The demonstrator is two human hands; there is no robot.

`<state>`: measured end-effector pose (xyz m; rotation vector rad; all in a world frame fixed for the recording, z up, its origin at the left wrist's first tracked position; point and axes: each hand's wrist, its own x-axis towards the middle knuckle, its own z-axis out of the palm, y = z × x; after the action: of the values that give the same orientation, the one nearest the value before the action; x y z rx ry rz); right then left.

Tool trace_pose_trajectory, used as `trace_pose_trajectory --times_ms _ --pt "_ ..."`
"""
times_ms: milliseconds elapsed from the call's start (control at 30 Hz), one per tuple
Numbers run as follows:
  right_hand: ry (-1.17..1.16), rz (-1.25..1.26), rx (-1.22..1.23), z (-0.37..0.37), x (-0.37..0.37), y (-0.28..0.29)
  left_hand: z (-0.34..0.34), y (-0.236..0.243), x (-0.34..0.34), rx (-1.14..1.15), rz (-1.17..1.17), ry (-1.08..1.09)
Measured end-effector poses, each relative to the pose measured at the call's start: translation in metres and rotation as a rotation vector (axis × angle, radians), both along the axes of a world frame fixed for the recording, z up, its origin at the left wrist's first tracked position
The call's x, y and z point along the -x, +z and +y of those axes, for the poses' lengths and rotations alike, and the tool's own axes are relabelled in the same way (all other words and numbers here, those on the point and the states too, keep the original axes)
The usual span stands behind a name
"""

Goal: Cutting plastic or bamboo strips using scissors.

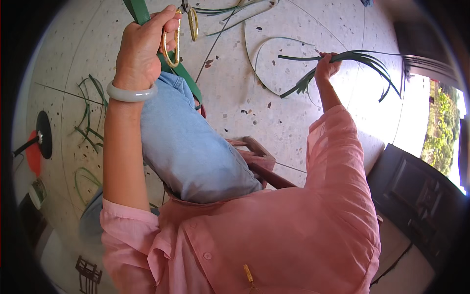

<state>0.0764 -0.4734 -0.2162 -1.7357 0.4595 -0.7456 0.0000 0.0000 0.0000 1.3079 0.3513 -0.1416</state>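
Observation:
My left hand [142, 54], with a pale bangle on the wrist, is closed on gold-handled scissors [194, 27] near the upper middle, its fingers at one handle loop. A wide green strap [137, 10] runs behind the same hand and hangs down past my jeans [191, 147]. My right hand [327, 66] is out to the right, closed around a bundle of thin dark-green strips [364, 58]. The strips fan out to both sides of it and curve downward.
Loose green strips [88, 112] lie on the speckled floor [235, 88] at left and top. A wooden stool [259, 152] is by my leg. A black disc-shaped object [44, 134] with red behind stands at far left. A dark panelled piece [401, 196] and a bright opening are at right.

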Motion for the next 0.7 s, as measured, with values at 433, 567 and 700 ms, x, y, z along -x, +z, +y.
trace_pose_trajectory --times_ms 433,567,700 --pt "-0.144 0.492 0.041 -0.074 0.074 0.037 0.014 0.006 0.006 0.051 -0.046 0.007" --pt "-0.057 0.646 0.470 -0.021 0.112 -0.039 0.006 0.008 0.010 0.086 -0.009 -0.013" --pt "0.002 0.780 0.429 0.057 0.106 -0.085 -0.020 0.015 0.001 0.024 0.054 0.013"
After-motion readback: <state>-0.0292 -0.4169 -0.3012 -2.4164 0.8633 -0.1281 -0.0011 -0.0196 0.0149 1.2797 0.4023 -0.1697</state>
